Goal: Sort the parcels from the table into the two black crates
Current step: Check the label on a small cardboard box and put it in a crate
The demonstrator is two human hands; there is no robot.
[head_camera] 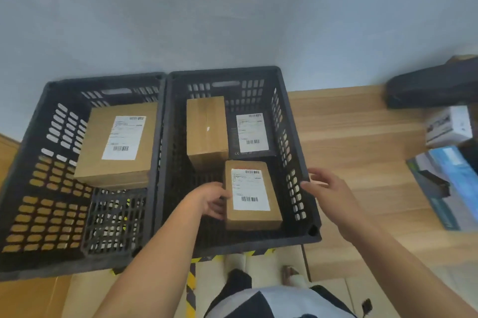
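Left grip (212,200) clasps the small labelled brown cardboard parcel (252,196) by its left side, low in the near corner of the right black slotted plastic crate (225,73), likely filling the free gap. Right grip (326,188) hovers spread, empty, over that rim. Pale wooden desk (349,131) right; grey-blue wall (232,7) behind.

Single head view (wide-angle): faces steeply down, close above right crate (225,74).

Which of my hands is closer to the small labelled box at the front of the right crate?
Left. The left hand holds the small labelled box by its left side; the right hand is open at the outer rim of the right crate, apart from the box.
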